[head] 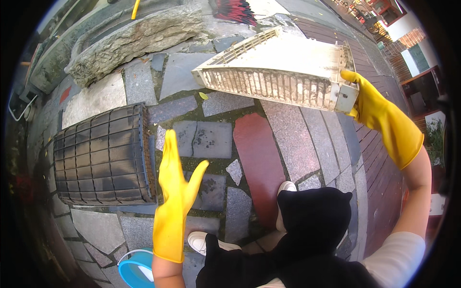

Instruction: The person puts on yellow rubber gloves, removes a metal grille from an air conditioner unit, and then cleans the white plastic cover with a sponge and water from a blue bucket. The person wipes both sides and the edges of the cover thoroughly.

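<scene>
Both my hands wear yellow rubber gloves. My right hand (pixel 371 104) grips the near right corner of a dirty, cream-coloured slatted panel or frame (pixel 268 84), holding it tilted over the paving; part of its fingers is hidden behind the corner. Brown grime coats the slats along its near side. My left hand (pixel 180 183) is raised with the thumb apart from the fingers and holds nothing. To its left a dark rectangular grid-covered panel or crate (pixel 102 154) lies on the stones.
A blue plastic bucket (pixel 126 270) with a white handle stands at the lower left. A rough stone trough (pixel 137 45) lies at the upper left, with a yellow pipe or handle (pixel 135 10) above it. Red and black mop-like strands (pixel 236 12) rest at the top. Irregular paving (pixel 212 138) surrounds my feet.
</scene>
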`<action>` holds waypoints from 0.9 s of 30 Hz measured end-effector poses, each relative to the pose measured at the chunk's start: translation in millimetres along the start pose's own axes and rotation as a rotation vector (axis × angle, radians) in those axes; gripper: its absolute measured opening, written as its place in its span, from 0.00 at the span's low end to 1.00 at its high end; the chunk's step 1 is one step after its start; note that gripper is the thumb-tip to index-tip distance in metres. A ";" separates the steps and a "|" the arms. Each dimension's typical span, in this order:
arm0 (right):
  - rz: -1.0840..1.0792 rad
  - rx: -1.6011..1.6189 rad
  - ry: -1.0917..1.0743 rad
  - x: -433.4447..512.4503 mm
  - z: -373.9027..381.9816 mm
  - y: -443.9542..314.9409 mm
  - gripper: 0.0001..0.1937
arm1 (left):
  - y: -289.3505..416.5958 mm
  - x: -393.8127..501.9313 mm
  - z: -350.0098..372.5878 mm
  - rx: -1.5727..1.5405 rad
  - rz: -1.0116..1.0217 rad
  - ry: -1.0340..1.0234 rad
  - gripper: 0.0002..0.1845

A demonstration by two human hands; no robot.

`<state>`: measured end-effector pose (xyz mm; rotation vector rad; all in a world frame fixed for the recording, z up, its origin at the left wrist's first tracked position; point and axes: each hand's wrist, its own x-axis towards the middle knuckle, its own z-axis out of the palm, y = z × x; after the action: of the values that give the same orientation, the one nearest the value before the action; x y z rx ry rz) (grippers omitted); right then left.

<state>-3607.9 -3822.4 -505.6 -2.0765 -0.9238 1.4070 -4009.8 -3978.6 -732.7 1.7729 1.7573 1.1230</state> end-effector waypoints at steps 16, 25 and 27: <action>-0.440 -0.184 0.020 -99.2 -69.4 -54.3 0.33 | 124.0 202.6 69.6 0.262 0.667 0.323 0.68; -0.837 0.504 -0.326 48.4 -34.8 -42.6 0.36 | 125.1 212.8 69.9 0.154 -0.247 0.357 0.88; -0.498 0.629 -0.352 108.1 -2.5 -0.4 0.40 | 130.2 207.2 73.3 0.050 -0.308 0.401 0.86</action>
<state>-3578.7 -3741.5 -571.2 -1.0741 -0.8928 1.5407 -3894.6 -3778.1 -624.1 1.3003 2.2124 1.3738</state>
